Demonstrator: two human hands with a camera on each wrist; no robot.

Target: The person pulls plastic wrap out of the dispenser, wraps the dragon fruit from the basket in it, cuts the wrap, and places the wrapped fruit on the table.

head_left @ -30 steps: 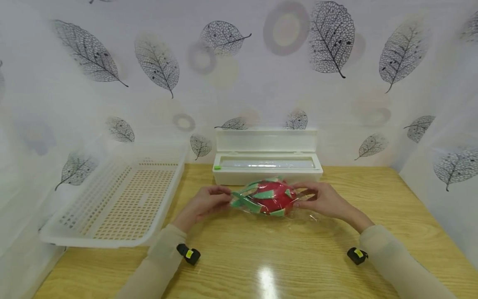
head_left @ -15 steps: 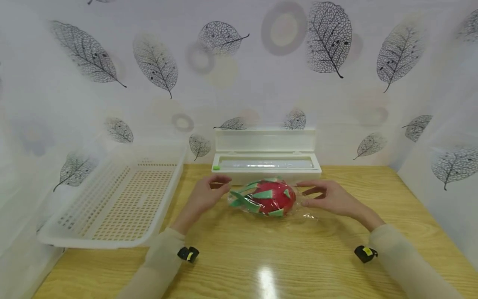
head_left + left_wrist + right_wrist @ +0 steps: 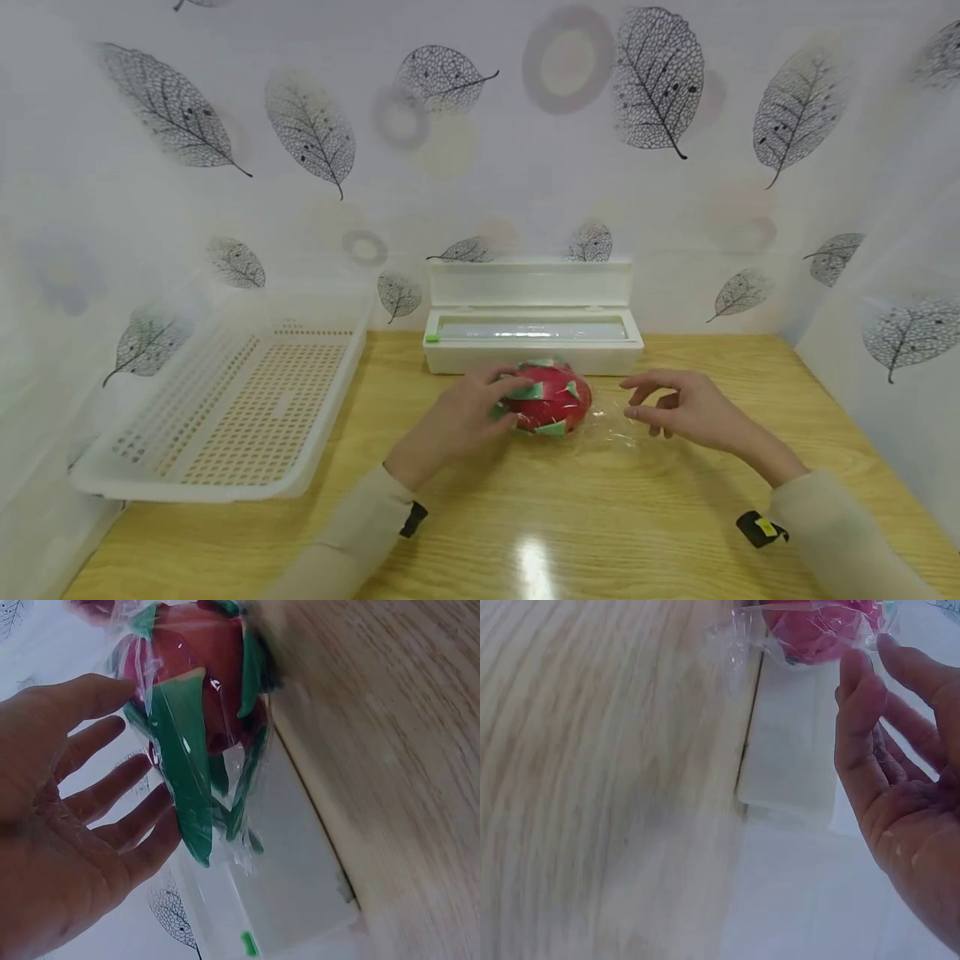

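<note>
A red dragon fruit (image 3: pixel 551 402) with green scales lies on the table, wrapped in clear plastic film (image 3: pixel 611 425) whose loose end trails to the right. My left hand (image 3: pixel 465 412) is at the fruit's leafy end and hides part of it. In the left wrist view that hand's spread fingers (image 3: pixel 112 791) lie alongside a long green scale (image 3: pixel 180 757); firm contact cannot be told. To the right of the film is my right hand (image 3: pixel 693 408), its fingers loosely bent and holding nothing. The right wrist view shows the right hand (image 3: pixel 907 757) apart from the wrapped fruit (image 3: pixel 817 630).
Behind the fruit stands a white cling film box (image 3: pixel 532 360) with its lid raised and a roll (image 3: pixel 532 330) inside. A white perforated basket (image 3: pixel 330 408) is at the left of the wooden table (image 3: pixel 600 517). A leaf-patterned sheet (image 3: pixel 480 192) hangs behind.
My left hand drew off the fruit's leafy end, then moved right over it. The right hand released the film end and shifted right. The fruit has hardly moved.
</note>
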